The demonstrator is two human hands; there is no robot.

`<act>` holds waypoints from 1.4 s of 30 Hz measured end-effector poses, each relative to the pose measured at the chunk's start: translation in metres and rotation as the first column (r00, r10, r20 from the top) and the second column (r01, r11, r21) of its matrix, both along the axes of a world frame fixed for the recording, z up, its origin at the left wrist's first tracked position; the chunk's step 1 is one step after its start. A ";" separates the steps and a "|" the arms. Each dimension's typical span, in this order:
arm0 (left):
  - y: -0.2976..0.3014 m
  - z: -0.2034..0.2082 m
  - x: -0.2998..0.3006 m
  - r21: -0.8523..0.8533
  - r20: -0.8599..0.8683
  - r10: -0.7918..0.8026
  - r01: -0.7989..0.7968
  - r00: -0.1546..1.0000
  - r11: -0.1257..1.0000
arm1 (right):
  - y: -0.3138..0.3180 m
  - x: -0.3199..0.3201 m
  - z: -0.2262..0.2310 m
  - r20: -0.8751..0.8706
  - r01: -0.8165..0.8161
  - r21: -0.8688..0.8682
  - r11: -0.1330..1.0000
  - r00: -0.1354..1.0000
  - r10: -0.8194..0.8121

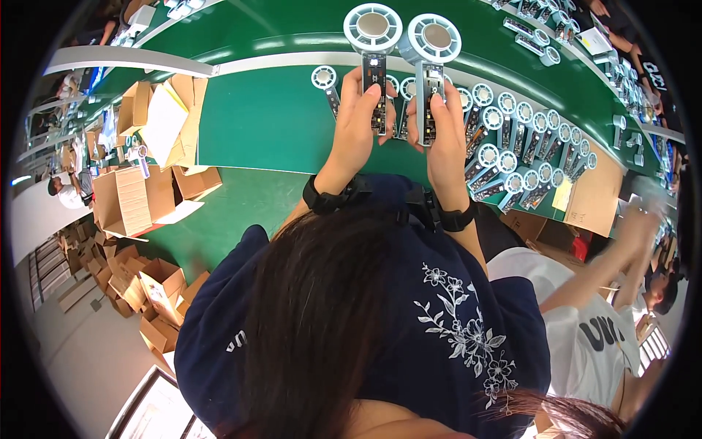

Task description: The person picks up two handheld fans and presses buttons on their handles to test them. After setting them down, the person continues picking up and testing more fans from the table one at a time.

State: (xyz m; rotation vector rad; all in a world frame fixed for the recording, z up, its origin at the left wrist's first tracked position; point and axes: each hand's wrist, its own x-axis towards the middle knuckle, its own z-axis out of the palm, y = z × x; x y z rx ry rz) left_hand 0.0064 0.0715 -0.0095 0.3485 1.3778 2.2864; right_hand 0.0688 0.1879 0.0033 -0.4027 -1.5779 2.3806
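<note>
My left hand (355, 124) grips a pale blue handheld fan (364, 48) by its handle, the thumb on the exposed dark circuit board. A second handheld fan (423, 58) of the same kind is in my right hand (447, 124), thumb also over the board. Both are held upright side by side above the green table (256, 121), round heads pointing away from me, each with a silvery disc in the middle. A lone fan (324, 77) lies left of my left hand. Behind and between my hands, more fans are partly hidden.
Several rows of similar fans (523, 113) cover the table to the right, beside a cardboard sheet (594, 196). Past the table's far edge runs a green conveyor belt (292, 29). Open cartons (123, 201) stand at left. A co-worker in white (596, 329) sits close at right, arms blurred.
</note>
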 end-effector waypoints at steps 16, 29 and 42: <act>0.005 0.009 0.010 -0.077 -0.049 0.051 -0.055 0.998 0.996 | 0.006 0.004 0.006 -0.013 -0.004 0.007 1.000 1.000 0.004; 0.001 0.002 0.007 0.022 -0.005 0.012 -0.012 1.000 1.000 | 0.000 0.005 0.007 0.003 0.008 0.090 0.996 1.000 -0.009; -0.002 -0.002 0.008 -0.001 -0.020 0.028 -0.028 0.999 1.000 | -0.010 0.006 0.005 0.012 0.018 0.035 0.999 1.000 -0.018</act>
